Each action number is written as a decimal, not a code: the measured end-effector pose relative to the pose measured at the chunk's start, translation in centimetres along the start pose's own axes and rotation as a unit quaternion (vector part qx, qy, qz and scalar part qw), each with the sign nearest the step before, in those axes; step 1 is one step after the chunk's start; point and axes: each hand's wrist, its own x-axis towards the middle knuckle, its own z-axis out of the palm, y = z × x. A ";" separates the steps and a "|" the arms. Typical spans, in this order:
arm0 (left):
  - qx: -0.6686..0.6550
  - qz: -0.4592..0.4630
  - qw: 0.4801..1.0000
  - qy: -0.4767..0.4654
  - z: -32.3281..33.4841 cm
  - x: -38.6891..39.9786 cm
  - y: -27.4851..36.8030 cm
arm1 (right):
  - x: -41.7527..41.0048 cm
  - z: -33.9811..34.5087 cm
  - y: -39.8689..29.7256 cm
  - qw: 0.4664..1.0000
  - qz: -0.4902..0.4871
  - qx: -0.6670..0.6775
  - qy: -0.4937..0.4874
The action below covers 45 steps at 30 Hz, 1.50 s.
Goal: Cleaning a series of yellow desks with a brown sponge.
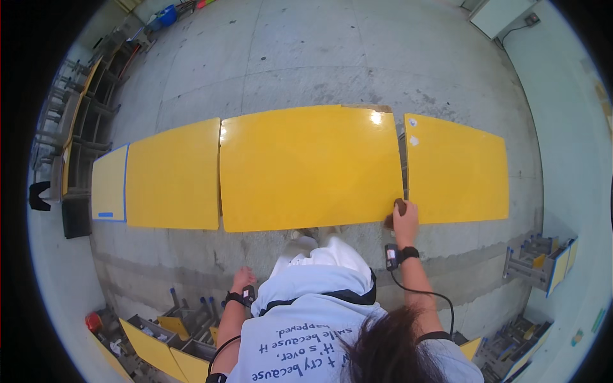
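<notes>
My right hand (406, 225) grips a dark brown cloth or pad (399, 207) at the near right corner of a glossy yellow desktop (311, 167). Part of the brown piece hangs below the desk edge, and my fingers hide some of it. On the desktop's far right edge the yellow surface is gone, leaving a brown strip. My left hand (244, 277) hangs low beside my hip, away from the desks. Its fingers look loosely curled, too small to tell their exact pose.
To the right, across a narrow gap, stands another yellow desk (457, 172) with two whitish marks. On the left are a yellow desk (172, 177) and a paler, blue-edged one (110, 184). Behind me are several desks (148, 340). Blue buckets (167, 16) sit far left.
</notes>
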 end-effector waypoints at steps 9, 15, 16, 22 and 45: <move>-0.020 -0.002 1.000 -0.007 -1.0 -0.7 -1.0 | -1.7 5.4 -6.0 0.976 -0.135 0.001 -0.169; 0.244 0.141 0.959 0.034 -0.3 -1.8 -4.7 | 2.8 1.9 -2.0 0.995 0.005 -0.072 -0.071; 0.459 0.279 0.843 0.015 -0.5 -1.4 -6.4 | 2.4 2.7 -3.5 0.997 -0.004 -0.055 -0.055; 0.502 0.218 0.836 -0.034 1.6 1.2 -10.1 | 0.6 3.5 -6.4 0.949 -0.182 -0.024 -0.256; 0.490 0.090 0.866 -0.042 -2.1 -7.1 -23.8 | -5.2 12.2 -14.2 0.918 -0.239 0.037 -0.315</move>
